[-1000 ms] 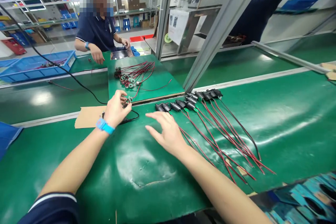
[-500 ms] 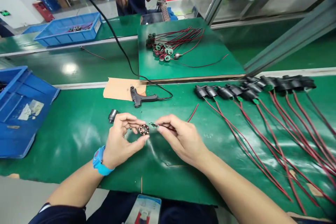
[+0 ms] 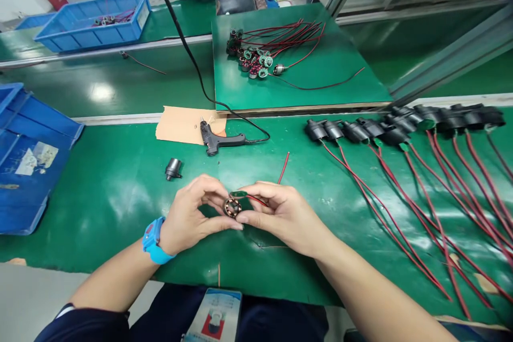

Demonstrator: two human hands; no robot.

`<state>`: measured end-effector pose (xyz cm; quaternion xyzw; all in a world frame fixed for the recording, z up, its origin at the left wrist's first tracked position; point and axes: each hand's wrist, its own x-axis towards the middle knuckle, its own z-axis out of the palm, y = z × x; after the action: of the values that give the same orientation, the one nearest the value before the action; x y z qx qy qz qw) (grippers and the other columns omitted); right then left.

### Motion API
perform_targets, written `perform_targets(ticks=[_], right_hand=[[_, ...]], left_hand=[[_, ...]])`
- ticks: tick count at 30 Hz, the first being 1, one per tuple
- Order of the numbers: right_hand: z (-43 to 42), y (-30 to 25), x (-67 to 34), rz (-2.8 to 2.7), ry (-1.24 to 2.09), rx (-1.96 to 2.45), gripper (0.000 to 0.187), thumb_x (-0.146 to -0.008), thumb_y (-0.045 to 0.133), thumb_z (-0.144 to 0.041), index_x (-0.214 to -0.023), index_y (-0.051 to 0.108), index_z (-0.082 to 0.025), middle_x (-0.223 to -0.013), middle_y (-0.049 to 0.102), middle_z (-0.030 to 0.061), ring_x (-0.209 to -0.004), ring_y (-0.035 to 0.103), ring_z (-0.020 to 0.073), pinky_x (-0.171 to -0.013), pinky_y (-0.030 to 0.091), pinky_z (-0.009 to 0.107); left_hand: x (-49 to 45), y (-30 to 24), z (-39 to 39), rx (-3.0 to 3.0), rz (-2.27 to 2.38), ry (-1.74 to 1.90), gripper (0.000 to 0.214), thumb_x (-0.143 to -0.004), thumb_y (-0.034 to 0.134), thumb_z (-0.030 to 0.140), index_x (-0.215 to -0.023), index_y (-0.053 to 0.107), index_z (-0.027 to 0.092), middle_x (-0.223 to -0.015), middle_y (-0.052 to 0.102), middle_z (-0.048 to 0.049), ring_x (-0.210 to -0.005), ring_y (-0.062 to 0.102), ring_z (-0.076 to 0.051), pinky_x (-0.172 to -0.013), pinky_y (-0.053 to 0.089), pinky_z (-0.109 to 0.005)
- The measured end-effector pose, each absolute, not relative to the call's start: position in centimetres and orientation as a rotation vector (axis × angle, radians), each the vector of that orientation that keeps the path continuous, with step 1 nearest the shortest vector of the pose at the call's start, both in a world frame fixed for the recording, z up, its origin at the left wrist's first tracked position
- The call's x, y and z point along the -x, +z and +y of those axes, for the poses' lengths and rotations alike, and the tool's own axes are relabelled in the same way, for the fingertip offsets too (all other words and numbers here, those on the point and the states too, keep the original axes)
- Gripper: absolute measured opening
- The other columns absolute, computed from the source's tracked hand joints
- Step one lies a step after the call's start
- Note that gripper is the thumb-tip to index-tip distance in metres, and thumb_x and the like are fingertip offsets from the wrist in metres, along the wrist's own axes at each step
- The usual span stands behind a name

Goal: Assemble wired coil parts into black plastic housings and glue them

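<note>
The left hand [image 3: 200, 211] grasps a copper-wound ring [image 3: 232, 207] above the tabletop [image 3: 120, 187], toward its near edge; the right hand [image 3: 282, 214] pinches a green disc's [image 3: 239, 194] red wire [image 3: 284, 168] alongside. Open room stretches leftward to the blue bin [image 3: 36, 165], cut off by the view. Fingers hide part of the wire; whether disc and ring touch is unclear.

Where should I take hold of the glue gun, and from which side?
Best by the handle, probably with the right hand coming from the near right. The glue gun appears to lie on its side, handle pointing right, its nozzle over the cardboard. That should keep you off the nozzle; mind the cord leaving the handle's end.
</note>
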<state>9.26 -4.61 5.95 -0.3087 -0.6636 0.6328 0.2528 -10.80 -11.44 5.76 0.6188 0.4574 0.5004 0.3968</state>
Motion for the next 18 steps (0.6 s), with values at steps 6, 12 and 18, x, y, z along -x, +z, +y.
perform_targets(ticks=[6,12,18], right_hand=[[-4.7,5.6,-9.2,-1.937,1.438,0.780,0.041,-0.084,0.074,-0.058,-0.098,0.077,-0.019,-0.060,0.037,-0.0066,-0.053,0.036,0.0084,-0.050,0.032,0.023],[-5.0,4.8,-9.1,-1.999,1.242,0.754,0.039,-0.088,0.070,-0.055,-0.103,0.075,-0.020,-0.058,0.034,-0.0075,-0.052,0.043,0.0102,-0.052,0.037,0.024],[-4.2,4.8,-9.5,-1.942,1.129,0.923,0.040,-0.085,0.072,-0.058,-0.101,0.077,-0.022,-0.057,0.034,-0.0068,-0.049,0.040,0.0106,-0.049,0.038,0.024]], left_hand=[[10.8,5.6,-11.3,-1.456,1.057,1.247,0.041,-0.074,0.088,0.021,-0.102,0.058,0.024,-0.087,0.067,0.0026,-0.074,0.074,-0.012,-0.072,0.063,-0.020],[10.6,5.2,-11.4,-1.615,1.216,1.329,0.036,-0.085,0.077,0.043,-0.108,0.057,0.024,-0.090,0.069,-0.0008,-0.073,0.074,-0.013,-0.067,0.062,-0.021],[17.4,7.3,-9.9,-1.887,2.354,0.967,0.027,-0.096,0.060,0.046,-0.095,0.064,0.020,-0.089,0.068,-0.0041,-0.079,0.068,-0.018,-0.074,0.056,-0.031]])
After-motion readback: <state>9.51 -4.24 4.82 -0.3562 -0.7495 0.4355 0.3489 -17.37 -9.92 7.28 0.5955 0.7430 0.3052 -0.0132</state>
